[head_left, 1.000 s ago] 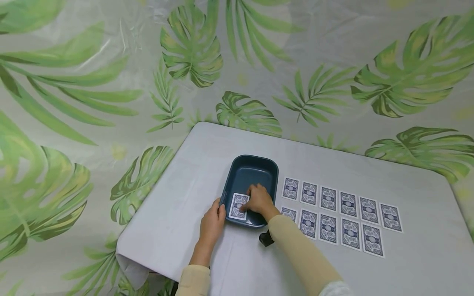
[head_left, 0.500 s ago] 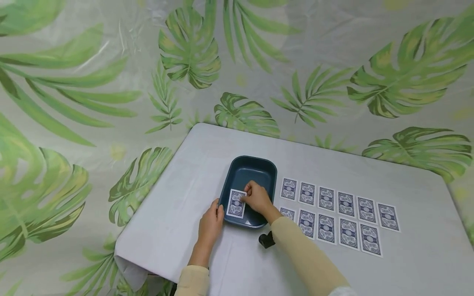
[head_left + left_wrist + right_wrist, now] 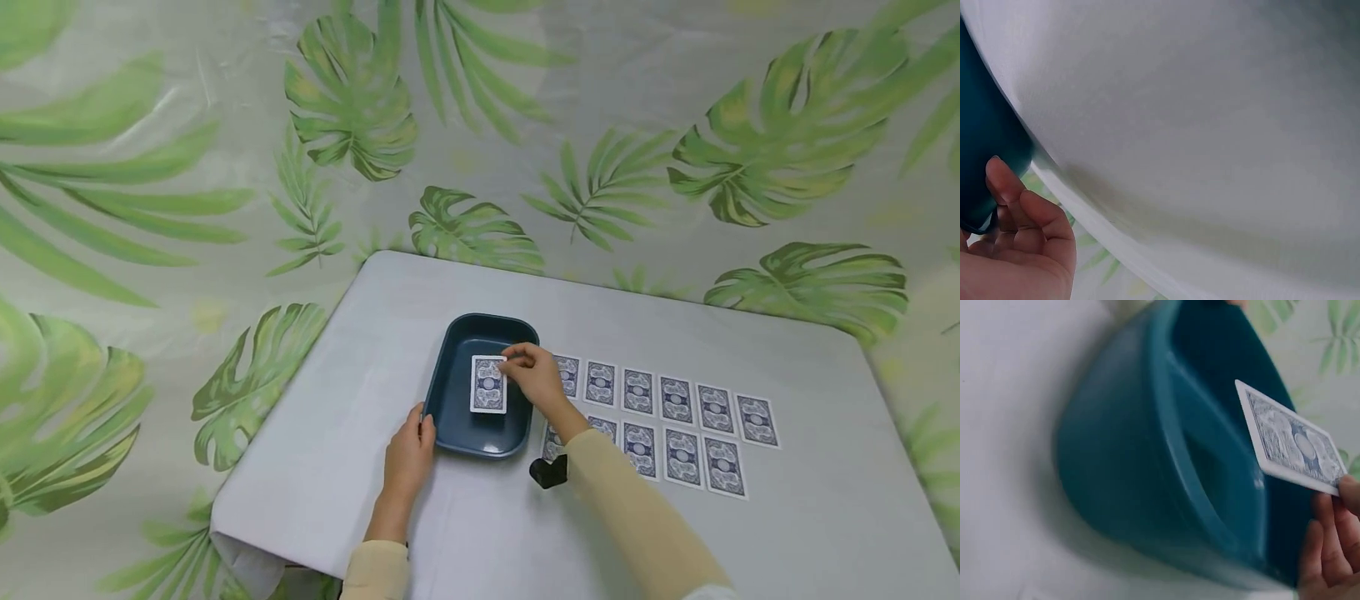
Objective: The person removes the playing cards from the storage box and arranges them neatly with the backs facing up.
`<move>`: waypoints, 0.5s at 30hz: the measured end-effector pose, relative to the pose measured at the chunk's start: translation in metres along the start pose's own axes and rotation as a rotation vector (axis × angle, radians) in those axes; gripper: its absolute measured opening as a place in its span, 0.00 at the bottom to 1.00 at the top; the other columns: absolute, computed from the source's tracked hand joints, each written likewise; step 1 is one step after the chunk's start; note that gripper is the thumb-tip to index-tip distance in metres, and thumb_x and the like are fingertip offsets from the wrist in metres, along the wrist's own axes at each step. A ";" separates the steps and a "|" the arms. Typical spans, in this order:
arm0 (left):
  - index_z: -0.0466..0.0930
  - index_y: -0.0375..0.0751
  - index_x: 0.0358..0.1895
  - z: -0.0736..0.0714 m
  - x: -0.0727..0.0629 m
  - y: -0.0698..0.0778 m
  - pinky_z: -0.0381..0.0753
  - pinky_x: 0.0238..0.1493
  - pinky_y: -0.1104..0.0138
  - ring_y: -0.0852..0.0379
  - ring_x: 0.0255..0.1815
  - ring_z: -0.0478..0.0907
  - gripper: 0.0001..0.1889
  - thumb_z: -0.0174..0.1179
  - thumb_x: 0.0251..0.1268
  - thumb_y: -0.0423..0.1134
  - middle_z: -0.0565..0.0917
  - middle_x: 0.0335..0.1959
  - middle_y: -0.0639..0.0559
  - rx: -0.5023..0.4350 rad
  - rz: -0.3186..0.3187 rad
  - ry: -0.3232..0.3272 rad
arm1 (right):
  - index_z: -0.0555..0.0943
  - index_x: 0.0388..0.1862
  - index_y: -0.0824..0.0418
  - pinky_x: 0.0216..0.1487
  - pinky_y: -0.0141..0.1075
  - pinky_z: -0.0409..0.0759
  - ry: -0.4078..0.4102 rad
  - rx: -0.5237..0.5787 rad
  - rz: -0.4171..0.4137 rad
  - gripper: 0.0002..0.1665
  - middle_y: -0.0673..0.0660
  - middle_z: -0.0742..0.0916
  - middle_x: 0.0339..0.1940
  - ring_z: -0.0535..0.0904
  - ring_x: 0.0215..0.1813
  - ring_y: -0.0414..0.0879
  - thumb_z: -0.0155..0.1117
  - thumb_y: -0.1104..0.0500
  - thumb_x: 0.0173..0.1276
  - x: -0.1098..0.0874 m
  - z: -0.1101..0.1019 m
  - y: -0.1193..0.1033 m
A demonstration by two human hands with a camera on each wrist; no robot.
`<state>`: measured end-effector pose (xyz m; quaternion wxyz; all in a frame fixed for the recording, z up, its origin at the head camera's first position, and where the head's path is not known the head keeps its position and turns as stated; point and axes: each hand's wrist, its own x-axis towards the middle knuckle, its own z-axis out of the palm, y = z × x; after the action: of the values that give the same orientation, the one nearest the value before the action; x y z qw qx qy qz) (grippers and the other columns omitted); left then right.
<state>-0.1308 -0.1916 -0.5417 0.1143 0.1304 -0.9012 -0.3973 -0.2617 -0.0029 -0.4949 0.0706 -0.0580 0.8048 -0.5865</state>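
Note:
A playing card [image 3: 488,385] with a blue-and-white patterned back hangs over the dark teal tray [image 3: 453,427], pinched at its right edge by my right hand [image 3: 532,371]. In the right wrist view, the thumb and fingers [image 3: 1329,544] hold one corner of the card [image 3: 1294,439], which is tilted above the tray floor. At the tray's near left side, my left hand [image 3: 410,450] grips the wall. The left wrist view has its curled fingers [image 3: 1007,181] against the outside of the tray [image 3: 985,137].
Two rows of playing cards [image 3: 677,401], backs up, lie right of the tray on the white-covered table [image 3: 330,425]. My right forearm overlaps part of the near row. A black object [image 3: 549,472] shows beside the right forearm. Leaf-patterned sheeting [image 3: 480,225] surrounds the table.
The card has come up off the tray floor and moved away from the near left corner with my right hand. My left hand keeps its grip. The head view has shifted slightly.

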 end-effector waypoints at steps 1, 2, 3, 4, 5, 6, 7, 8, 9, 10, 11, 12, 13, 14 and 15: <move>0.72 0.31 0.63 0.000 0.000 0.000 0.78 0.47 0.46 0.38 0.49 0.81 0.21 0.47 0.76 0.40 0.82 0.52 0.34 0.000 0.003 -0.003 | 0.83 0.44 0.64 0.39 0.39 0.81 0.014 -0.001 0.001 0.10 0.56 0.88 0.30 0.84 0.35 0.53 0.68 0.64 0.65 0.000 -0.005 0.001; 0.71 0.31 0.63 0.000 -0.001 0.000 0.78 0.46 0.46 0.39 0.47 0.81 0.20 0.47 0.76 0.40 0.82 0.51 0.34 -0.002 0.007 -0.005 | 0.83 0.45 0.64 0.39 0.38 0.80 0.027 -0.002 0.004 0.11 0.56 0.88 0.31 0.84 0.35 0.51 0.68 0.64 0.65 0.000 -0.011 0.001; 0.71 0.31 0.63 -0.001 -0.001 -0.001 0.79 0.45 0.47 0.40 0.45 0.82 0.20 0.46 0.77 0.40 0.83 0.50 0.34 -0.003 0.008 -0.007 | 0.83 0.47 0.64 0.39 0.37 0.79 0.039 0.002 0.019 0.11 0.56 0.87 0.32 0.83 0.35 0.50 0.67 0.64 0.65 -0.001 -0.017 0.001; 0.71 0.31 0.63 -0.001 -0.001 -0.001 0.79 0.44 0.47 0.40 0.44 0.82 0.20 0.46 0.77 0.40 0.83 0.49 0.35 -0.002 0.010 -0.010 | 0.83 0.47 0.65 0.38 0.37 0.78 0.052 0.006 0.025 0.12 0.57 0.87 0.32 0.82 0.35 0.50 0.67 0.64 0.66 -0.002 -0.022 0.001; 0.71 0.31 0.64 -0.001 -0.002 -0.001 0.79 0.44 0.47 0.41 0.43 0.82 0.20 0.46 0.77 0.40 0.83 0.48 0.35 -0.003 0.009 -0.012 | 0.83 0.48 0.65 0.37 0.36 0.77 0.065 0.007 0.032 0.13 0.57 0.87 0.33 0.81 0.35 0.49 0.67 0.63 0.66 -0.003 -0.027 0.002; 0.71 0.30 0.64 -0.001 -0.002 -0.001 0.79 0.43 0.48 0.42 0.42 0.82 0.20 0.46 0.77 0.40 0.83 0.47 0.35 -0.001 0.012 -0.015 | 0.83 0.49 0.65 0.37 0.34 0.76 0.079 0.014 0.043 0.13 0.57 0.87 0.34 0.80 0.35 0.49 0.66 0.63 0.66 -0.003 -0.033 0.004; 0.71 0.30 0.64 -0.001 -0.002 -0.001 0.79 0.43 0.48 0.42 0.42 0.82 0.20 0.45 0.77 0.40 0.83 0.48 0.35 -0.001 0.011 -0.018 | 0.83 0.49 0.65 0.37 0.33 0.76 0.095 0.020 0.051 0.13 0.57 0.86 0.34 0.79 0.35 0.48 0.66 0.63 0.66 -0.003 -0.038 0.006; 0.71 0.30 0.64 -0.001 -0.002 -0.001 0.78 0.44 0.47 0.41 0.43 0.81 0.21 0.45 0.77 0.40 0.83 0.48 0.35 -0.002 0.009 -0.021 | 0.83 0.50 0.65 0.36 0.32 0.75 0.110 0.026 0.065 0.13 0.57 0.86 0.34 0.79 0.35 0.47 0.66 0.63 0.67 -0.004 -0.043 0.008; 0.71 0.30 0.64 -0.001 -0.002 0.000 0.78 0.44 0.47 0.41 0.44 0.81 0.21 0.45 0.77 0.40 0.83 0.49 0.34 -0.002 0.005 -0.025 | 0.83 0.50 0.65 0.36 0.31 0.75 0.125 0.028 0.077 0.14 0.58 0.85 0.35 0.78 0.35 0.46 0.65 0.63 0.67 -0.004 -0.048 0.010; 0.70 0.30 0.64 -0.001 -0.003 0.000 0.78 0.44 0.47 0.40 0.44 0.81 0.21 0.45 0.78 0.40 0.83 0.49 0.34 -0.001 0.005 -0.031 | 0.83 0.51 0.66 0.36 0.30 0.74 0.141 0.025 0.083 0.14 0.58 0.85 0.35 0.77 0.36 0.46 0.65 0.62 0.68 -0.004 -0.053 0.013; 0.70 0.30 0.64 -0.001 -0.003 0.001 0.78 0.45 0.46 0.40 0.45 0.81 0.21 0.45 0.78 0.40 0.82 0.50 0.34 0.000 0.003 -0.034 | 0.83 0.51 0.65 0.37 0.30 0.74 0.156 0.020 0.094 0.14 0.57 0.85 0.36 0.77 0.36 0.44 0.65 0.62 0.68 -0.005 -0.058 0.015; 0.70 0.29 0.64 -0.001 -0.003 0.001 0.78 0.45 0.46 0.39 0.45 0.81 0.21 0.44 0.78 0.40 0.82 0.50 0.33 0.002 0.003 -0.037 | 0.84 0.51 0.65 0.37 0.30 0.73 0.170 0.017 0.103 0.14 0.57 0.84 0.36 0.76 0.36 0.44 0.65 0.61 0.68 -0.005 -0.062 0.017; 0.70 0.30 0.65 -0.001 -0.003 0.002 0.78 0.45 0.46 0.39 0.46 0.81 0.21 0.44 0.78 0.40 0.82 0.50 0.33 0.005 -0.002 -0.041 | 0.84 0.51 0.64 0.37 0.30 0.73 0.181 0.013 0.113 0.14 0.56 0.84 0.36 0.76 0.36 0.43 0.65 0.61 0.69 -0.006 -0.067 0.020; 0.69 0.29 0.65 -0.001 -0.003 0.002 0.78 0.45 0.46 0.39 0.45 0.81 0.21 0.44 0.78 0.40 0.82 0.50 0.33 0.009 -0.004 -0.046 | 0.84 0.51 0.64 0.38 0.30 0.73 0.192 0.009 0.122 0.14 0.56 0.84 0.36 0.75 0.36 0.43 0.65 0.61 0.69 -0.007 -0.072 0.022; 0.69 0.29 0.65 -0.001 -0.003 0.003 0.78 0.44 0.46 0.39 0.45 0.81 0.21 0.44 0.78 0.40 0.82 0.50 0.33 0.013 -0.003 -0.049 | 0.84 0.51 0.64 0.38 0.31 0.72 0.206 0.009 0.127 0.14 0.57 0.84 0.37 0.75 0.36 0.43 0.65 0.61 0.69 -0.008 -0.077 0.023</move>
<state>-0.1280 -0.1894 -0.5395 0.0909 0.1229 -0.9061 -0.3944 -0.2679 0.0779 -0.4935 0.0245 0.0539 0.8072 -0.5872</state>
